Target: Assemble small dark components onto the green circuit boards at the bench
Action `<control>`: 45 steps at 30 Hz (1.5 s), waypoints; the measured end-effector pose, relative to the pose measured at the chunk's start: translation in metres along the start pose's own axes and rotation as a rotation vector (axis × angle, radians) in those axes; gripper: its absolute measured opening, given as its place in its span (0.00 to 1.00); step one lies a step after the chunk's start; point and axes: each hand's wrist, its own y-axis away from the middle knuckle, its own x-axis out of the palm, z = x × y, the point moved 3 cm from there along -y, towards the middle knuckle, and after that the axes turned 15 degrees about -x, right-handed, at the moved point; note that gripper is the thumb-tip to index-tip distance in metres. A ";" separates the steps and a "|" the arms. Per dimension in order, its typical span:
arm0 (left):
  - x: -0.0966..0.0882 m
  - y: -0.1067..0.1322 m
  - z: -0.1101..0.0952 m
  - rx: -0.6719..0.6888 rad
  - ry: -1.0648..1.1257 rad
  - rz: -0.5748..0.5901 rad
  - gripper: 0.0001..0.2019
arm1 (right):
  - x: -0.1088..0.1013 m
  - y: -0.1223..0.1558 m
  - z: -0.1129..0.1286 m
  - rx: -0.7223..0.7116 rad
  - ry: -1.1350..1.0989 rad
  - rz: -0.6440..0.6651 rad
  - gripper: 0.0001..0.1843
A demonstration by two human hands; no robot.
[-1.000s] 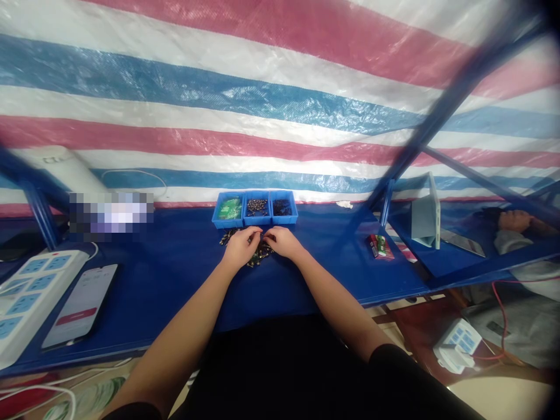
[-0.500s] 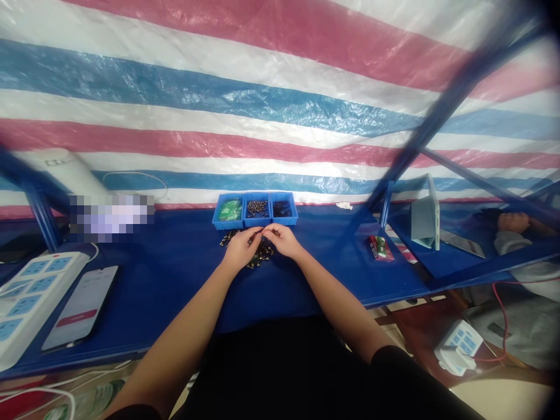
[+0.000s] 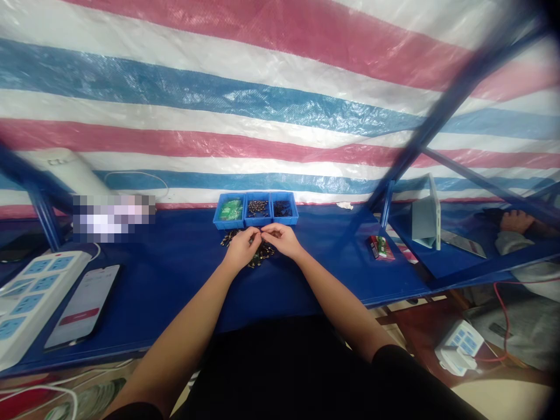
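Note:
My left hand and my right hand meet fingertip to fingertip over a heap of small dark parts on the blue table. Both hands are pinched shut on a tiny piece between them, too small to name. Just behind the hands stand three little blue bins in a row: green parts on the left, brownish parts in the middle, dark parts on the right.
A phone and a white power strip lie at the left. Small red and green packs sit at the right by a blue frame post. Another person's hand rests far right. A striped tarp hangs behind.
My hands have lifted slightly and drawn closer together over the heap; the fingers keep working the small piece. Nothing else has moved.

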 end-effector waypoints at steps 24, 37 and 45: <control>-0.002 0.000 -0.002 -0.010 0.015 -0.023 0.10 | -0.003 0.000 -0.001 0.017 0.049 -0.035 0.19; -0.005 0.000 -0.006 0.002 0.023 0.048 0.13 | -0.001 0.001 0.002 -0.008 0.097 0.009 0.17; -0.004 0.000 -0.004 -0.007 0.014 0.017 0.13 | -0.001 0.002 0.003 -0.058 0.117 0.001 0.16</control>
